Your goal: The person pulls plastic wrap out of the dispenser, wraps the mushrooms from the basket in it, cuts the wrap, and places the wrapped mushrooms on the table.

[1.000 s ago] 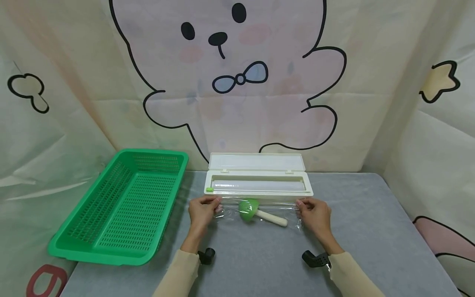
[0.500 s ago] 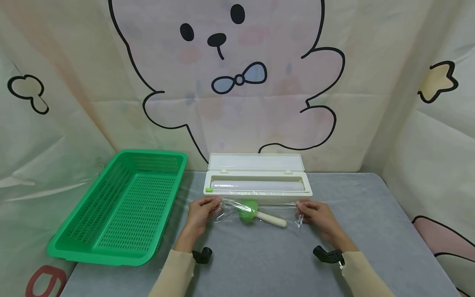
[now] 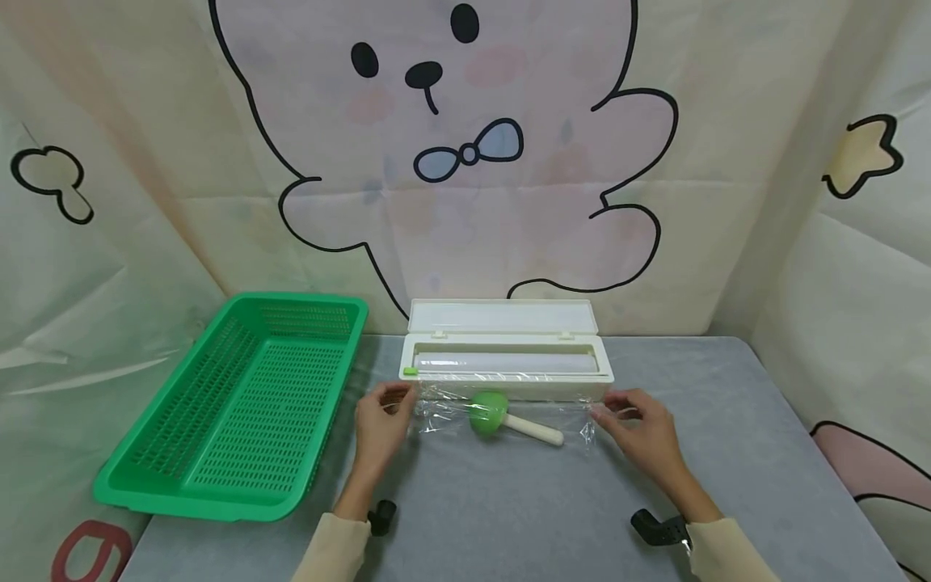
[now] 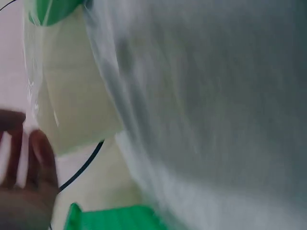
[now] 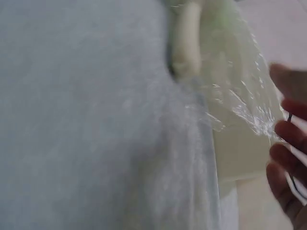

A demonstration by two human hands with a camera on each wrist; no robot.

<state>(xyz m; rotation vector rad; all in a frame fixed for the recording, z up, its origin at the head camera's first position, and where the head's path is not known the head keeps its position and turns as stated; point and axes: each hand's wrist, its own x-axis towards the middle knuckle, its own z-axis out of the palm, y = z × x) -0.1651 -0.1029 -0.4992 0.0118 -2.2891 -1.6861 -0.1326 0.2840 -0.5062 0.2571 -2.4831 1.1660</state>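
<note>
A mushroom-shaped thing (image 3: 489,414) with a green domed head and a cream stick lies on the grey table in the head view. Clear plastic wrap (image 3: 440,414) stretches over it, running down from a white wrap dispenser (image 3: 509,390). At the wrap's left edge is my left hand (image 3: 381,420), thumb and fingertips parted in the left wrist view, beside the film's edge (image 4: 36,91). My right hand (image 3: 643,428) is at the opposite edge. Its fingers are spread and loosely bent close to the crumpled film corner (image 5: 261,124) in the right wrist view.
The dispenser's lid (image 3: 502,315) stands raised at the back, and a green slider (image 3: 410,371) sits at its left end. A green plastic basket (image 3: 291,501) stands on the left of the table (image 3: 524,517). Printed fabric (image 3: 727,202) hangs behind.
Both hands have moved outward, the left to the left and the right to the right, and their pinch on the wrap's edges has loosened. The mushroom-shaped thing stays in place.
</note>
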